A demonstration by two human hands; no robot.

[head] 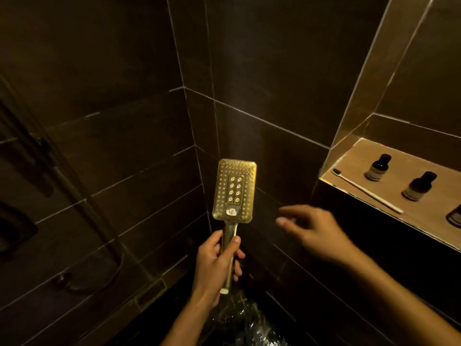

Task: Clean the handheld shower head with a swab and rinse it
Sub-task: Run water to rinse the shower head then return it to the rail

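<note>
Hovering beside shower head [234, 189], blurred right hand [316, 233] looks open.

Swab [366, 191] on shelf [354, 156], left of 2 bottles [376, 168]

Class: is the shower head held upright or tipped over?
Upright: the left hand grips the shower head by its handle, nozzle plate above the hand, facing the camera.

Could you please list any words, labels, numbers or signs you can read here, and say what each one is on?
No text here can be read.
Rear bottle: pale label, too blurred to read.
Front bottle: pale label, too blurred to read.
Shower head: white button with a mark, too small to read.
</note>
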